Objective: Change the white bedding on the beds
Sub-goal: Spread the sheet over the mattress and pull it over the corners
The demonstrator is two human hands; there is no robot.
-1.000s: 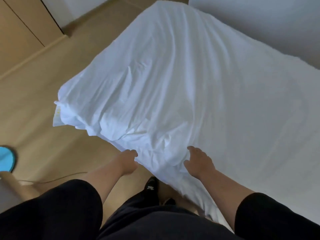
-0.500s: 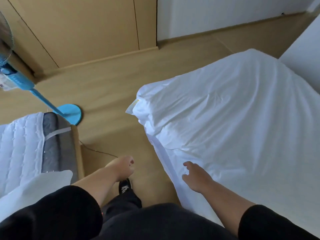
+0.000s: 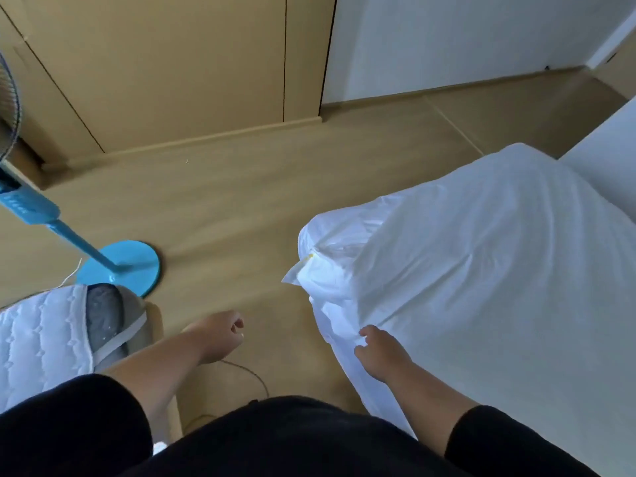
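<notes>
Right hand [image 3: 380, 354] at the near corner of the right-hand bed [image 3: 516, 339], low on its side; fingers curled against the white sheet [image 3: 481, 270], fingertips in the folds where the cloth bunches. Grip looks like a light pinch of the sheet, though the thumb is hidden and a firm hold cannot be confirmed. Left hand [image 3: 220, 333] hangs over the floor [image 3: 241, 201] between the two beds, touching nothing, fingers loosely curled, grip released and holding nothing. The sheet covers the whole top of the right-hand bed and drapes over its foot end; at the far corner of that end it is rumpled, and a small tag with a yellow mark [image 3: 303, 270] sticks out past the edge. Second bed [image 3: 44, 342] at lower left: white quilted pad on top, grey mattress side showing at its corner. Blue fan stand [image 3: 118, 266] with round base on the floor just beyond that corner; a thin cord [image 3: 247, 371] runs across the floor near the left forearm. Bare wooden floor runs between the beds and on to the cabinet doors [image 3: 172, 63] and white wall [image 3: 464, 39].
</notes>
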